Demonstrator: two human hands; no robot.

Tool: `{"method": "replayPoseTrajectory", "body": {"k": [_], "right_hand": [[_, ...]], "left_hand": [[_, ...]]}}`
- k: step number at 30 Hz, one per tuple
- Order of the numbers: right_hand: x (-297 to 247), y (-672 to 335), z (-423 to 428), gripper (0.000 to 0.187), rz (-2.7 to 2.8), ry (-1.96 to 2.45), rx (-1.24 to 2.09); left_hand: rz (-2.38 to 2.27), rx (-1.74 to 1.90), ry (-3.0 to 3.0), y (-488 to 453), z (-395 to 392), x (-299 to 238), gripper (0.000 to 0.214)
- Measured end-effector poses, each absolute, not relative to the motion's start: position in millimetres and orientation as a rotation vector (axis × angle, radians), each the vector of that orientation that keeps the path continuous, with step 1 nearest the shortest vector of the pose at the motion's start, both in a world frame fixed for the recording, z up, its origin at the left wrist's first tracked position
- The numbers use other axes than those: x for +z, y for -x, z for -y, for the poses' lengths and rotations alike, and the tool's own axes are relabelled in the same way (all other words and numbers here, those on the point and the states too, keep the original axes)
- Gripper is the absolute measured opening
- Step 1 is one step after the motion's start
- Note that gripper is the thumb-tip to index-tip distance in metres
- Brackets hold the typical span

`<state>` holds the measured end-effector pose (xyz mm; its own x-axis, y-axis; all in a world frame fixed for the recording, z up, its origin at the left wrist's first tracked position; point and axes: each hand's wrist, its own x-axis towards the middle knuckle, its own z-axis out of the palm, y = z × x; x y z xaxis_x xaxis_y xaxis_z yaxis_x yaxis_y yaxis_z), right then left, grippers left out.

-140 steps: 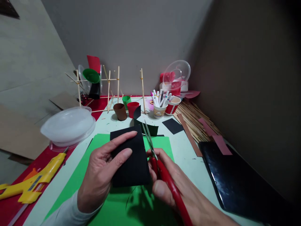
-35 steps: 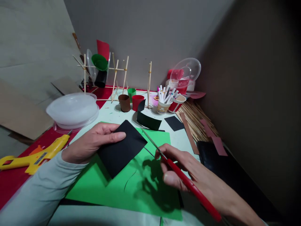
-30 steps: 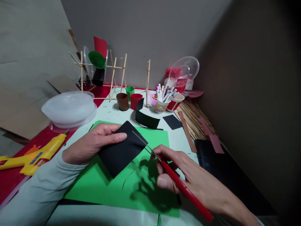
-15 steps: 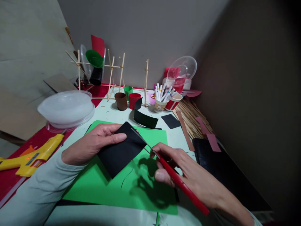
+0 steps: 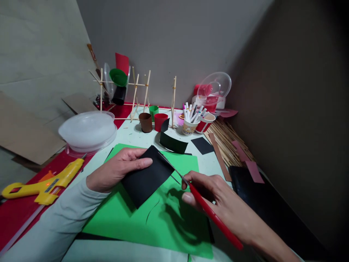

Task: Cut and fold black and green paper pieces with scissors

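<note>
My left hand (image 5: pixel 118 169) pinches the upper left corner of a black paper rectangle (image 5: pixel 147 178), holding it tilted above a green sheet (image 5: pixel 128 222). In my right hand (image 5: pixel 218 202) are red-handled scissors (image 5: pixel 203 203), fingers wrapped round the handles. Their open blades reach to the black paper's upper right edge. A thin curved black sliver (image 5: pixel 151 212) lies on the green sheet below the paper.
A yellow glue gun (image 5: pixel 40 183) lies at left beside stacked clear plastic bowls (image 5: pixel 88 131). Behind stand a stick frame (image 5: pixel 136 96), small paper cups (image 5: pixel 152 122), a cup of markers (image 5: pixel 190 122), black paper scraps (image 5: pixel 185 143), bamboo sticks (image 5: pixel 227 140) and a black tray (image 5: pixel 272 207) at right.
The black paper has turned from upright to a diagonal tilt, held by its corner. The scissors drew back to the right, then their blades returned to the paper's upper right edge.
</note>
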<state>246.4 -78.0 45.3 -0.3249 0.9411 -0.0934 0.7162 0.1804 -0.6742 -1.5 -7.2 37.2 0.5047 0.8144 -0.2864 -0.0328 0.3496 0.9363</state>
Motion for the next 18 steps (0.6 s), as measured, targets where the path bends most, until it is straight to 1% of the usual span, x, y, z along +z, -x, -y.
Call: {"method": "replayPoseTrajectory", "body": {"k": [5,9,14,18], "right_hand": [[39.8,-247.5,79.7,0.039,2.116,1.585,0.833],[37.1,-247.7,80.7,0.034,2.115,1.553,0.821],[42.2,-244.4,78.2,0.030,2.123,1.593,0.899],[45.7,-243.0,77.4,0.032,2.139,1.607,0.992]], "left_hand": [[-0.884,0.657,-1.075,0.2,6.5,36.6,0.030],[-0.881,0.668,-1.076,0.4,5.9,35.6,0.031],[-0.856,0.658,-1.072,-1.2,8.0,36.1,0.030],[-0.822,0.605,-1.098,-3.0,9.4,35.7,0.030]]}}
